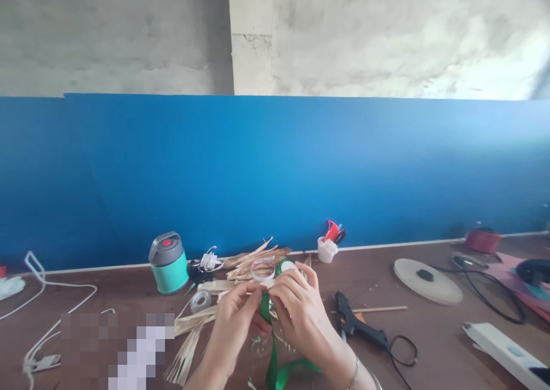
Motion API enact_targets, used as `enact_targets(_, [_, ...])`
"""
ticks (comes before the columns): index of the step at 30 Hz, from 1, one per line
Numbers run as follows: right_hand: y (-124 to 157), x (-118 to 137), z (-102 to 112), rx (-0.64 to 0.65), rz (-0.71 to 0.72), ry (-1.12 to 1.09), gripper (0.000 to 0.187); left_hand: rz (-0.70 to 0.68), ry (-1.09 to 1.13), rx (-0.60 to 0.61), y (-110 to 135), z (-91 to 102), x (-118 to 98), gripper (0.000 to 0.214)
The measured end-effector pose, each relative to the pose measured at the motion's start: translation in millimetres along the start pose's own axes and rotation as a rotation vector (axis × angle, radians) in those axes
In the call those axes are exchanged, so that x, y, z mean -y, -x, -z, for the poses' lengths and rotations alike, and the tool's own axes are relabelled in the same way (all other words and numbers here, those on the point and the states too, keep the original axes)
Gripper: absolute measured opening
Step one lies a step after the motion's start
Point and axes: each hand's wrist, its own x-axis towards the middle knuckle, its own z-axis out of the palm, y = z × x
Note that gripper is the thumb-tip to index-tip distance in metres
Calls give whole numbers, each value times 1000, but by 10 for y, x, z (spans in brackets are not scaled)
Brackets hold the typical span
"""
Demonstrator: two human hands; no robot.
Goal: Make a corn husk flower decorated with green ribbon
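My left hand (237,321) pinches a green ribbon (266,310) between thumb and fingers. Close against it, my right hand (296,307) is closed on the same ribbon, its fingertips meeting the left ones. The ribbon's loose end hangs below the hands and curves to the right over the table. Just beyond the right hand sits a green ribbon roll (285,265), partly covered by the fingers. A clear tape ring (262,270) lies beside it. Dried husk strips (189,344) spread out to the left of and behind my hands.
On the brown table (365,373), a glue gun (358,327) and a thin stick (382,308) lie right of my hands. A pot lid (412,287) is farther right. A turquoise flask (169,272) and a white cup with pens (326,251) stand toward the blue panel (258,178).
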Motion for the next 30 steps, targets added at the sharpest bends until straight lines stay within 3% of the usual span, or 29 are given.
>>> enact_targets(7, [17,-7,-1,-3,10,3,22,-127,-283,83,-11,72,-5,28])
enact_targets(13, [9,-13,-12,-3,69,-11,22,-437,-642,66,42,171,-136,20])
enact_targets(15, [-7,-13,4,-22,74,2,22,-481,-670,44,40,174,-120,20])
enact_targets(18, [-22,-23,47,-27,23,34,19,-443,-598,-40,8,162,-39,22])
enact_targets(20, [-17,-31,67,-41,-41,2,29,-394,-506,-123,-21,153,18,25])
enact_targets(23, [2,-18,55,-169,-225,-188,40,-325,-315,-218,-48,136,54,30])
enact_targets(25, [5,11,29,-234,-429,-378,31,-294,-199,-258,-42,112,44,33])
enact_targets(27, [-1,43,1,-210,-632,-560,19,-250,-116,-289,-20,76,20,35])
enact_targets(30, [-11,62,-36,-164,-801,-720,17,-141,-9,-272,21,22,-14,36])
